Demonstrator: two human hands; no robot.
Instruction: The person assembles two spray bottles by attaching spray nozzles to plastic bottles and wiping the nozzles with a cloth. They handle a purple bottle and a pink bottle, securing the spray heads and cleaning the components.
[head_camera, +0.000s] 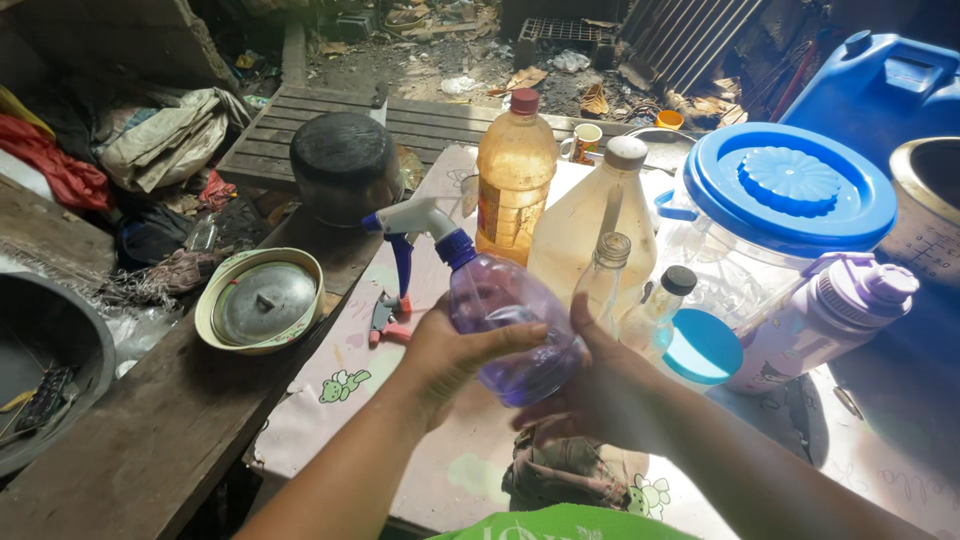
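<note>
Head view — items at your hands, then the surroundings.

1. Clear purple plastic spray bottle with white trigger head and blue nozzle tip (495, 315): held tilted above the patterned tablecloth (330, 385), between both your hands. Judged light, thin-walled, likely to dent under a squeeze and a little slippery; best gripped around the round belly, or at the neck below the trigger.
2. Your left hand (445, 355): fingers curled over the bottle's left flank, closed on it.
3. Your right hand (590, 385): wrapped under and behind the bottle's base, thumb up — also closed on it.
4. Just behind: small clear glass bottle (603, 285), cloudy plastic jug with a pale cap (590, 225), amber plastic bottle with a red cap (515, 180).
5. Right: clear jar with a blue lid (790, 195), lilac flask (825, 320).
6. Left: cream bowl holding a metal lid (260, 300).
</note>
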